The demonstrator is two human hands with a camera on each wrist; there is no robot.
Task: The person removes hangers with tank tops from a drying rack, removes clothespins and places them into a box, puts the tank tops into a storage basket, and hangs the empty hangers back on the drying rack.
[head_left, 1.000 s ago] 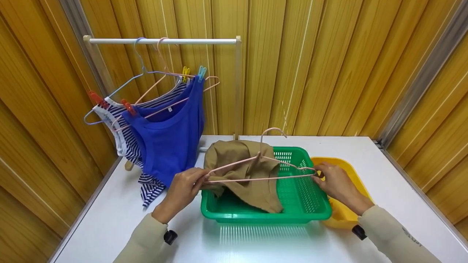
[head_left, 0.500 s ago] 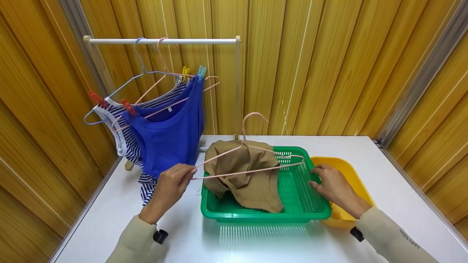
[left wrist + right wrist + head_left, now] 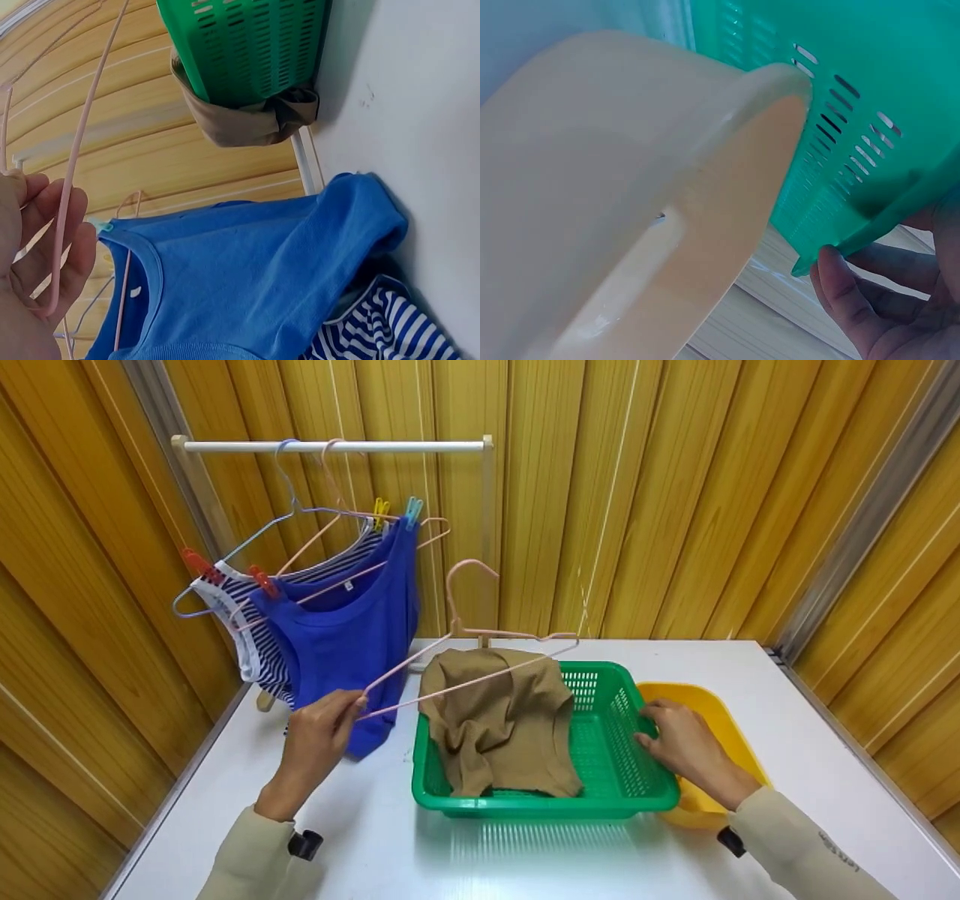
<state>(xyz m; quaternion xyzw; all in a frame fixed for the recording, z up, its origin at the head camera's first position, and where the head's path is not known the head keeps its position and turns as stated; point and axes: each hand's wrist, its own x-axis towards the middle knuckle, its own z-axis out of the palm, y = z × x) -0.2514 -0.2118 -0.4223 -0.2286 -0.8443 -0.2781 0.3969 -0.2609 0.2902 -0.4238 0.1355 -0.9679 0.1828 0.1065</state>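
My left hand (image 3: 321, 727) pinches one end of a pink clothes hanger (image 3: 452, 622). The hanger's hook points up, and its bare frame slants over a green perforated basket (image 3: 551, 804). In the left wrist view, the hanger's loop (image 3: 73, 150) passes across the curled fingers. A brown cloth garment (image 3: 499, 720) lies bunched in the basket and hangs over its left and back rim. My right hand (image 3: 684, 739) is at the basket's right rim with relaxed, bent fingers. In the right wrist view, its thumb and fingers (image 3: 847, 296) lie close to that rim.
A white-barred rack (image 3: 420, 446) stands at the back left. From it hang a blue top (image 3: 345, 660) and a striped top (image 3: 266, 649), clipped to hangers with clothespins. A yellow basin (image 3: 716, 712) sits right of the basket on the white table (image 3: 817, 810). Wood-patterned walls (image 3: 675, 510) surround it.
My right hand has let go of the hanger and stays by the basket rim. My left hand has drawn the hanger left and up, and the brown garment has slipped off it into the basket.
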